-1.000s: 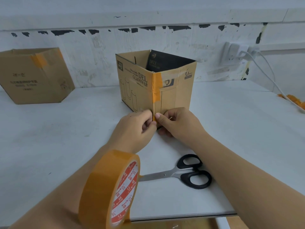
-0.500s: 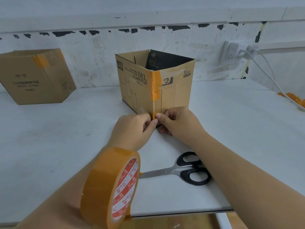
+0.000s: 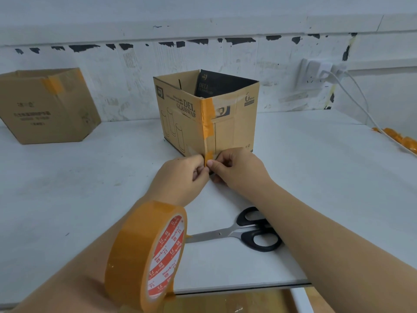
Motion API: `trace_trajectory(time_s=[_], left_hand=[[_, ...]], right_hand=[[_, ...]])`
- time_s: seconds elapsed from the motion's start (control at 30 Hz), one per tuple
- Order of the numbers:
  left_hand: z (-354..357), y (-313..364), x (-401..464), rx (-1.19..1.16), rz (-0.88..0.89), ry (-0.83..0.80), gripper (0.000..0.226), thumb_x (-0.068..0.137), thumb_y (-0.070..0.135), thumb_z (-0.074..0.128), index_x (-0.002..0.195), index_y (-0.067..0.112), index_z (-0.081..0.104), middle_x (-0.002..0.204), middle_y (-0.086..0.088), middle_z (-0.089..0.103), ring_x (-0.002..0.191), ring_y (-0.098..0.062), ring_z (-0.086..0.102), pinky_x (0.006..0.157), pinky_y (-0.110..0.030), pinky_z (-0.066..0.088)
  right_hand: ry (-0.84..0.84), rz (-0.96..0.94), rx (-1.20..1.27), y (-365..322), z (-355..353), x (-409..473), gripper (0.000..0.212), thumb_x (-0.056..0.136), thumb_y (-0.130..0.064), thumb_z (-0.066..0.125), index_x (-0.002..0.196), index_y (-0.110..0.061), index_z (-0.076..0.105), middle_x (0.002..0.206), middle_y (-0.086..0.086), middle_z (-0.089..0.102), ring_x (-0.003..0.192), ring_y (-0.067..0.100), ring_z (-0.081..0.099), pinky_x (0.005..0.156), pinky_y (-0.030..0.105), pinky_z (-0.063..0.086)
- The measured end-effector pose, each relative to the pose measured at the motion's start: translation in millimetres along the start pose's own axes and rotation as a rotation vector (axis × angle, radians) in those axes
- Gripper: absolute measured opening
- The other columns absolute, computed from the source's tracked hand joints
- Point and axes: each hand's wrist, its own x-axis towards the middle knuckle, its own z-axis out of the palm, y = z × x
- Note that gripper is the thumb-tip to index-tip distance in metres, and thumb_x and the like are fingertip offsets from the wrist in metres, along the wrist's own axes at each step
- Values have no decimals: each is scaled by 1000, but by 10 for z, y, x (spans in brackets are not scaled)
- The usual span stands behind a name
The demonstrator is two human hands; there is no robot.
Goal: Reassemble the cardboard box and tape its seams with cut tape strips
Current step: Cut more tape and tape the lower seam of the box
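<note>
- Second cardboard box (image 3: 48, 107) and scissors (image 3: 244, 232) are set on the tabletop (image 3: 316, 177); tape roll (image 3: 146, 256) is worn on the left forearm.
- Tape strip (image 3: 209, 155) at the glassware box (image 3: 203, 118) corner is pinched by fingers of left hand (image 3: 182, 175) and right hand (image 3: 237, 170).

The box (image 3: 187, 123) reads "DEL GLASSWAR" on its left outer face, cut off at the taped corner. Its black inner panel (image 3: 216, 86) reads "DELI GLASSWAR". The print on the tape roll (image 3: 165, 256), red and white, is too small to read, as is that on the second box (image 3: 42, 109).
</note>
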Motion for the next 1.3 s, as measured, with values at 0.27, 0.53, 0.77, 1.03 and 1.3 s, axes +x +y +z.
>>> trace_trajectory(time_s=[0.27, 0.53, 0.77, 1.03, 1.3], left_hand=[[18, -35, -20, -1, -25, 13, 28, 88, 35, 52, 66, 19, 46, 50, 2, 44, 52, -13, 45, 49, -34, 37], [26, -32, -2, 23, 53, 11, 33, 96, 37, 39, 66, 23, 39, 55, 4, 44, 54, -12, 45, 47, -31, 32], [38, -35, 14, 6, 48, 1, 36, 96, 36, 40, 62, 29, 31, 54, 5, 42, 53, -12, 43, 46, -29, 28], [37, -22, -11, 28, -1, 20, 30, 92, 33, 50, 65, 22, 44, 54, 2, 45, 54, -15, 44, 49, -31, 33], [22, -1, -4, -44, -1, -47, 23, 90, 27, 51, 68, 21, 45, 52, -1, 44, 52, -12, 41, 50, -34, 36]], right_hand=[[-4, 8, -26, 27, 0, -12, 30, 88, -42, 61, 70, -19, 67, 66, -6, 71, 62, 10, 63, 64, 29, 53], [-31, 13, -51, 3, 1, 11, 32, 88, -42, 60, 67, -19, 66, 64, -4, 70, 59, 10, 60, 60, 26, 49], [-24, 14, -77, -7, 19, 25, 29, 89, -41, 59, 72, -18, 67, 67, -4, 71, 65, 13, 64, 65, 30, 53], [-30, -3, -78, 22, 9, 4, 29, 90, -38, 57, 74, -16, 67, 72, 1, 71, 69, 18, 63, 69, 36, 54], [-23, -4, -137, 4, 53, 27, 25, 88, -38, 58, 72, -20, 65, 70, -1, 70, 68, 17, 62, 64, 32, 53]])
